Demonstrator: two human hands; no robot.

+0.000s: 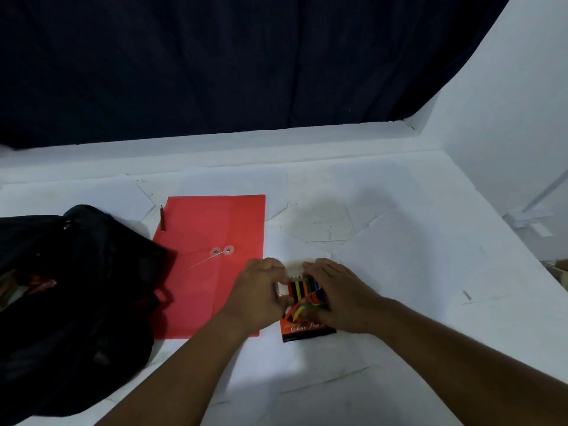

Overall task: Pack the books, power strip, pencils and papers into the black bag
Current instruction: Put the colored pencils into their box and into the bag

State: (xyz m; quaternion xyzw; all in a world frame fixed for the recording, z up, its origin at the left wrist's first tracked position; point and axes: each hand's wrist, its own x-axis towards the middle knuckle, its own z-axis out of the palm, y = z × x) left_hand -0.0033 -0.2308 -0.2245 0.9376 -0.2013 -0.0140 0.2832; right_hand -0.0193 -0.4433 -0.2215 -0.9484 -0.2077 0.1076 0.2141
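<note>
Hands meet over the pencil box (pixel 302 309) on the white tabletop (pixel 399 348), just right of the red envelope folder (pixel 212 265). The left hand (pixel 261 290) pinches the box's open flap end; the right hand (pixel 335 293) lies on it, fingers curled round its edge (coloured pencils show inside). Left of the folder sits the black bag (pixel 70 302); one loose pencil (pixel 162 218) touches the folder's far left corner.

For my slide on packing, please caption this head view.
Both hands, left hand and right hand, close a colour pencil box beside a red folder and black bag.
</note>
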